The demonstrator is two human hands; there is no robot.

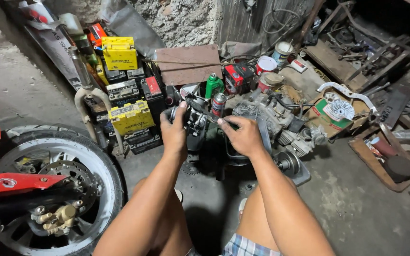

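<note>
Left hand (174,130) wraps its fingers around a small dark metal engine part (193,118), lumpy cast shape with fittings, held up over the concrete floor (357,213) just in front of the battery pile. Right hand (243,136) lies palm-down, fingers bent, over the rim of a dark rounded tray-like piece (262,142); can't tell if it truly grips it. The two hands sit near each other, the part between them leaning toward the left one.

Behind the hands: green spray can (213,85) and a smaller grey can with a red band (218,104), both upright, side by side. Left of them a stack of box-shaped batteries, two yellow ones (119,54) among black and grey cases. A greasy grey engine block (281,123), ribbed and cast, lies right of the hands, touching the floor.

Far right: an open cardboard box (333,116) with green and red print holding a white finned disc. Flat rusty metal sheet (188,64) leans at the rough plaster wall. Bottom-left corner: motorcycle wheel (58,189), black tyre, drilled brake disc, gold caliper, red fender above it.
</note>
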